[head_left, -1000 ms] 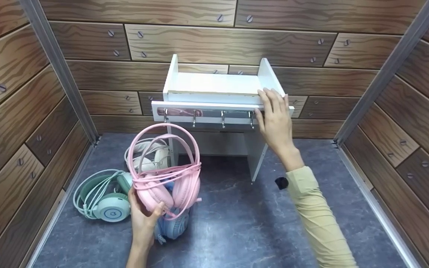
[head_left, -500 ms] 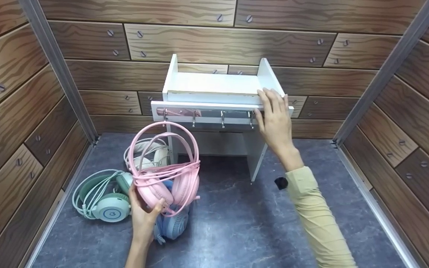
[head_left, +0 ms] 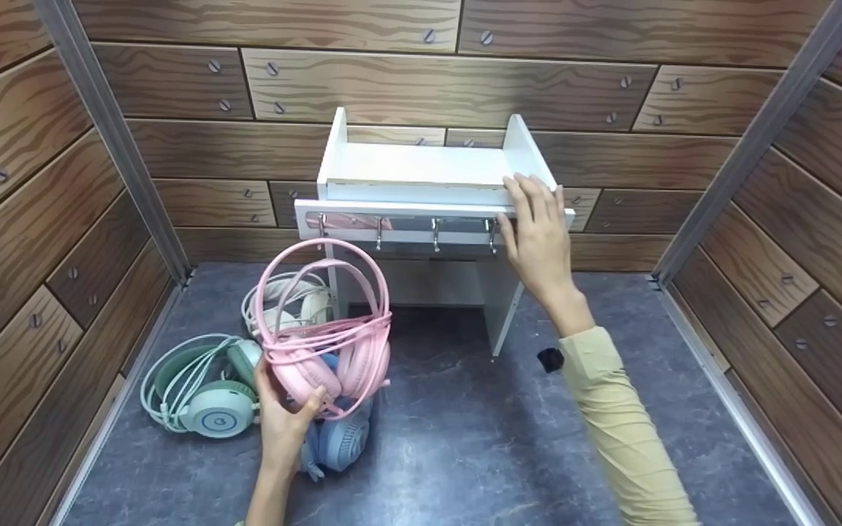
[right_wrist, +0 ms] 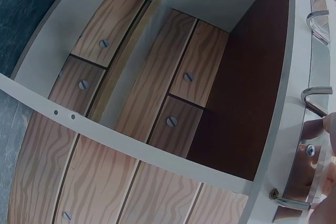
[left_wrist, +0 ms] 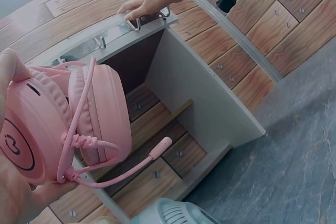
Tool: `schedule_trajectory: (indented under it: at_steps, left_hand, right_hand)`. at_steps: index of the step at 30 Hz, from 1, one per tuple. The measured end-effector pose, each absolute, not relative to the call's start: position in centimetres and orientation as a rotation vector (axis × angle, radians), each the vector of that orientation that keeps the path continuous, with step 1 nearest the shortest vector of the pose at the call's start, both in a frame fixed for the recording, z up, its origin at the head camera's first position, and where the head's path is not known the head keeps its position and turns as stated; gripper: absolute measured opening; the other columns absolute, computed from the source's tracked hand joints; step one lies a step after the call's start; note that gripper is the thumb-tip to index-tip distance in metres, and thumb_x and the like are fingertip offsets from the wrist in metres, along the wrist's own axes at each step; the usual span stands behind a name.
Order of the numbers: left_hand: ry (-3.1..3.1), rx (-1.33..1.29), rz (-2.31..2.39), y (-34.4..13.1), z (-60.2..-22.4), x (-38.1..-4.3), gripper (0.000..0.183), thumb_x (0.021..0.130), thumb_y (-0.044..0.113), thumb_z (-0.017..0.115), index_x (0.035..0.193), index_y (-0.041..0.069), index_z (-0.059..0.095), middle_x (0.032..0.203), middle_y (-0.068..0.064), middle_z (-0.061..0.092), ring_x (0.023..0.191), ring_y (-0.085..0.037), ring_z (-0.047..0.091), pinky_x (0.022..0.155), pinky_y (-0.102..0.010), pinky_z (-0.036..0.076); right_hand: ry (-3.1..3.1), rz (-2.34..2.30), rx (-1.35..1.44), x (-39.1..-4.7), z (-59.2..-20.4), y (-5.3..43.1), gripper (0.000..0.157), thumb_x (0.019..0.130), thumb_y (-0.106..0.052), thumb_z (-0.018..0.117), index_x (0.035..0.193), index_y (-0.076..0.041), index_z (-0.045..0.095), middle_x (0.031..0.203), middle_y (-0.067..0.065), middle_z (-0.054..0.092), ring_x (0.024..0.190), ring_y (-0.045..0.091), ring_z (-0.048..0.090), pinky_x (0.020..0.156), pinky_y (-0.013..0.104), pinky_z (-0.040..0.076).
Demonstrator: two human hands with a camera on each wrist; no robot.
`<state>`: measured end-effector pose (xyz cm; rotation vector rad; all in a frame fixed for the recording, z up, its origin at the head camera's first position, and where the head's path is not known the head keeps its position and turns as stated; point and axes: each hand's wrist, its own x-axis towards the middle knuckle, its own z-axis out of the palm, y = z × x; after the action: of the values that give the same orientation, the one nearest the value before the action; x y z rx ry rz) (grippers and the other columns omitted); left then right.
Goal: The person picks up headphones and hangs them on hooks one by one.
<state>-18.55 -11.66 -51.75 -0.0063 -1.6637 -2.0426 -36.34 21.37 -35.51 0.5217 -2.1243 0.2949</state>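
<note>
My left hand holds the pink headphones from below by an ear cup, thumb in front. Their pink cable is wound across the headband opening, and a microphone boom sticks out in the left wrist view. The headband's top is at the leftmost hook in the head view; whether they touch cannot be told. Several metal hooks line the front rail of a small white shelf unit. My right hand rests on the rail's right end, fingers extended over the top, thumb at the front.
Green headphones lie on the dark floor to the left. White headphones lie behind the pink pair, and blue headphones lie below it, partly hidden. Wood-patterned walls enclose the back and sides.
My left hand has raised the pink headphones very slightly. My right hand stays in place on the rail.
</note>
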Motion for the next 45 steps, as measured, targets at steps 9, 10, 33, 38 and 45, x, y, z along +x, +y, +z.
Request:
schedule_trajectory:
  at_steps: [9,10,33,38,45]
  left_hand:
    - [-1.75,0.018,-1.994,-11.6,-51.1,-18.6,0.094,0.065,-0.004,0.072,0.141,0.006,0.018,0.14,-0.01,0.025,0.123,-0.017,0.029,0.1,-0.015,0.025]
    - [-1.759,0.018,-1.986,-11.5,-50.9,-18.5,0.094,0.064,-0.004,0.071,0.141,0.005,0.018,0.14,-0.011,0.025,0.124,-0.018,0.029,0.1,-0.016,0.025]
    - [-1.961,0.062,-1.882,-12.3,-49.6,-19.4,0.097,0.064,-0.01,0.069,0.142,0.002,0.012,0.143,-0.017,0.021,0.13,-0.024,0.024,0.108,-0.041,0.018]
    - [-1.985,0.091,-1.9,-12.4,-49.3,-19.8,0.096,0.066,-0.009,0.069,0.141,0.004,0.012,0.144,-0.018,0.019,0.131,-0.025,0.024,0.109,-0.043,0.018]
    - [-1.991,0.153,-1.937,-13.0,-51.7,-22.2,0.097,0.068,-0.005,0.07,0.142,0.013,0.01,0.144,-0.013,0.02,0.128,-0.023,0.025,0.107,-0.04,0.021]
  right_hand:
    - [-2.119,0.308,0.525,-36.4,-35.6,21.4,0.047,0.094,-0.031,0.048,0.137,-0.014,0.041,0.137,0.007,0.042,0.132,0.024,0.03,0.113,0.047,0.008]
    - [-2.12,0.312,0.527,-36.4,-35.6,21.4,0.047,0.094,-0.031,0.048,0.137,-0.014,0.041,0.137,0.007,0.042,0.132,0.024,0.03,0.113,0.047,0.008]
    - [-2.126,0.313,0.526,-36.4,-35.6,21.4,0.046,0.095,-0.031,0.046,0.137,-0.013,0.042,0.137,0.008,0.042,0.133,0.023,0.029,0.114,0.044,0.005]
    - [-2.129,0.313,0.521,-36.4,-35.6,21.4,0.046,0.095,-0.032,0.045,0.137,-0.014,0.041,0.137,0.007,0.042,0.133,0.023,0.029,0.114,0.044,0.005]
    - [-2.137,0.296,0.519,-36.4,-35.6,21.4,0.047,0.095,-0.033,0.044,0.138,-0.015,0.039,0.138,0.006,0.041,0.133,0.022,0.029,0.114,0.044,0.005]
